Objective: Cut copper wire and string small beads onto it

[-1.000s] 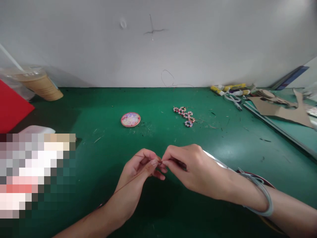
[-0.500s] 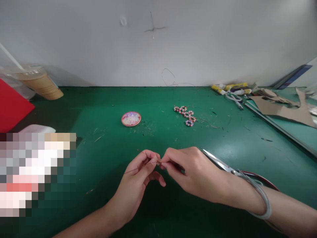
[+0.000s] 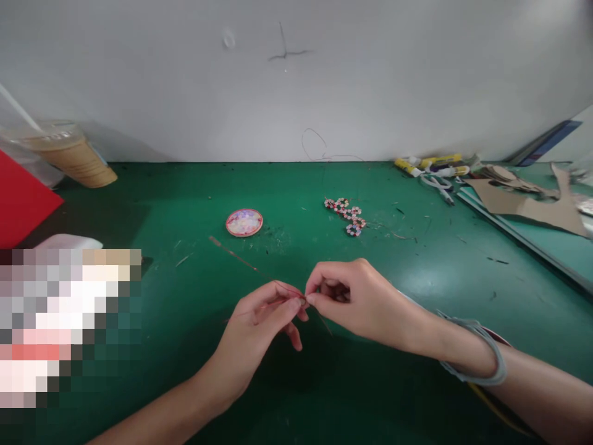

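Observation:
My left hand (image 3: 266,327) pinches a thin reddish-brown wire (image 3: 254,268) between thumb and index finger, its other fingers curled below. From the fingertips the wire runs up and left over the table, and a short end points down and right. Touching the left fingertips, my right hand (image 3: 345,287) is also closed in a pinch on the wire. Anything small between the two pinches is hidden. Behind the hands lie a round dish of small pale beads (image 3: 244,222) and a linked chain of beaded flowers (image 3: 345,213) with loose wire ends.
A pair of scissors lies mostly hidden under my right forearm, which wears a grey band (image 3: 484,355). Yellow tubes (image 3: 435,164), cut cardboard (image 3: 523,198) and a long ruler-like strip (image 3: 523,238) lie right. A drink cup (image 3: 76,157) and red sheet (image 3: 23,201) stand left.
The wire now stretches up and left beyond my left hand, with an end showing below the pinch. My right hand has risen slightly, its forearm covering more of the scissors.

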Motion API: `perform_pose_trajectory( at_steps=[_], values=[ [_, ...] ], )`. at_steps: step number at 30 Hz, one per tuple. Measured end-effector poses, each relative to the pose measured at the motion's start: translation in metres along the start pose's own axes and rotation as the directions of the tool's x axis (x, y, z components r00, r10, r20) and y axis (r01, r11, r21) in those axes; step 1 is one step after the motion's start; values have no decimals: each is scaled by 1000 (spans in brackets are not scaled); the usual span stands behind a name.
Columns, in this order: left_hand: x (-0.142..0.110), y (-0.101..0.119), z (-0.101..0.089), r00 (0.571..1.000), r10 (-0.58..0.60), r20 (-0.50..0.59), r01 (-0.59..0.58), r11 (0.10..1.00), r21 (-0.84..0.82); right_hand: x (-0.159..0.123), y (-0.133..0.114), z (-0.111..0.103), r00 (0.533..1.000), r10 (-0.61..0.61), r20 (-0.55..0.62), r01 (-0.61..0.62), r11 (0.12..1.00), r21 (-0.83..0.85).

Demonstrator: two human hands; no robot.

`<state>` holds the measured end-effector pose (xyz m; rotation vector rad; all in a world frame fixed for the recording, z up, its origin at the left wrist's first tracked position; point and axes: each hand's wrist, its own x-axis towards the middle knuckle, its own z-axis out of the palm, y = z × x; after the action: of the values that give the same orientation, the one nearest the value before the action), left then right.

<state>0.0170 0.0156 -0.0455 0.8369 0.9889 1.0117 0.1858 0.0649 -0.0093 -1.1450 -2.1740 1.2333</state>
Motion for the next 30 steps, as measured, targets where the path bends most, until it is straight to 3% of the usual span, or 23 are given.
perform_pose_trajectory(
  at_steps=[7, 13, 16, 22, 30],
  values=[
    [0, -2, 1, 999, 30, -26, -29, 999, 22, 1, 4, -1, 999, 22, 29, -23, 998, 54],
    [1, -3, 2, 988, 122, -96, -109, 986, 128, 2, 2, 0, 1000, 0, 21, -1, 999, 41],
    [1, -3, 4, 981, 149, -126, -131, 981, 142, 0, 1, 1, 999, -49, -11, 49, 999, 19],
    [-1, -3, 4, 990, 119, -80, -113, 991, 75, -4, -1, 1, 988, -152, -13, 150, 984, -95],
    [-4, -5, -1, 994, 90, -56, -88, 996, 34, -8, 4, 6, 949, -311, -44, 285, 912, -296]
  ],
)
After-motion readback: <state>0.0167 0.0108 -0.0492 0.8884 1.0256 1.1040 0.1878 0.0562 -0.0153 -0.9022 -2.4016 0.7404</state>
